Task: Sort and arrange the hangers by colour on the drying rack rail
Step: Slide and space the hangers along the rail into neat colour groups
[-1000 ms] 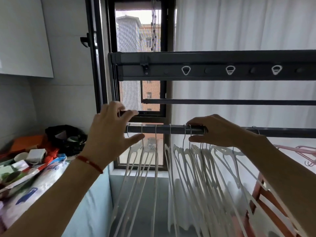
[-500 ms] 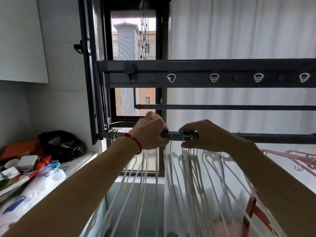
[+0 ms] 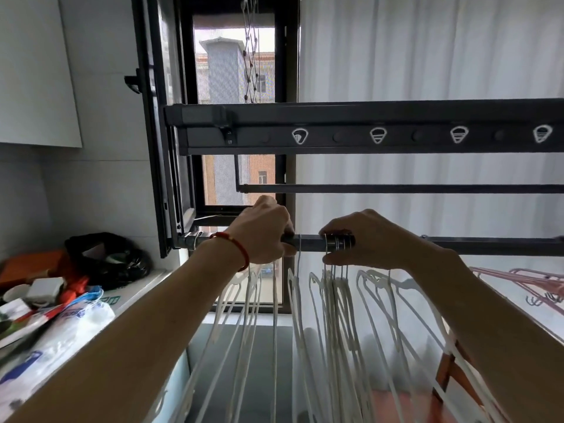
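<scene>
White curtain, cluttered counter, dark rail

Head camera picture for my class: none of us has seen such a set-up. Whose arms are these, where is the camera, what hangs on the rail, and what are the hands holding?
There is no machine here. A person wears one camera on the head, so you look forward along their own two arms.

The left hand, with a red bracelet at the wrist, curls round the dark drying rack rail. The right hand pinches a bunch of metal hanger hooks on that rail.

White hangers dangle below both hands. Pink hangers hang further right.

On the counter at the left lie a black bag and white plastic packets.
</scene>
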The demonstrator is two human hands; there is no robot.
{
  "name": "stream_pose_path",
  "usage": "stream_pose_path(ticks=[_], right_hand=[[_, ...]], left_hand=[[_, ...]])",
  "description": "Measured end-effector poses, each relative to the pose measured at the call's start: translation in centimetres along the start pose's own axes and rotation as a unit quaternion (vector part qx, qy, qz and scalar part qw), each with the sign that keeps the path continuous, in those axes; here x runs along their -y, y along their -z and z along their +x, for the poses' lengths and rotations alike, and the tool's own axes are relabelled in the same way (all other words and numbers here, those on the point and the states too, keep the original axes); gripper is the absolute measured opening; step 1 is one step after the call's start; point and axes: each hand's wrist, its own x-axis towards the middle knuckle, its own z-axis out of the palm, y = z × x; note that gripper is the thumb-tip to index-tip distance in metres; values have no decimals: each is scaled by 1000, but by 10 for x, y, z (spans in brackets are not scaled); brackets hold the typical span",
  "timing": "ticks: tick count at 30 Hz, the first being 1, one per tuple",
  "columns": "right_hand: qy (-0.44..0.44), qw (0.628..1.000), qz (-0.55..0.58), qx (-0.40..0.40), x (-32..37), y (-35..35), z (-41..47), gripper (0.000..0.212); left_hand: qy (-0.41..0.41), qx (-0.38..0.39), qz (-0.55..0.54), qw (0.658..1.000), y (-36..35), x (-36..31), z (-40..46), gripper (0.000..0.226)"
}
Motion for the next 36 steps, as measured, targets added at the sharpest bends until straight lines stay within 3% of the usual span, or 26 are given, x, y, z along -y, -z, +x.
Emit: stream_pose_path(ticks=[5,8,13,29,36], right_hand=[[5,1000,3,8,-1,-1,2,41],[0,1000,0,24,-3,1,-1,55],[0,1000,-5,5,-8,2,-9,45],[-13,999,32,3,-19,11,-21,43],[-25,999,43,4,-21,10,-23,58]], left_hand=[[13,18,-2,1000,6,-4,-2,30],[14,33,-15,999,9,-4,0,30],[18,53,-37,998,12,-2,4,27],[49,124,-28,991,28,-10,12,23],[48,128,-25,990,29,-10,15,20]])
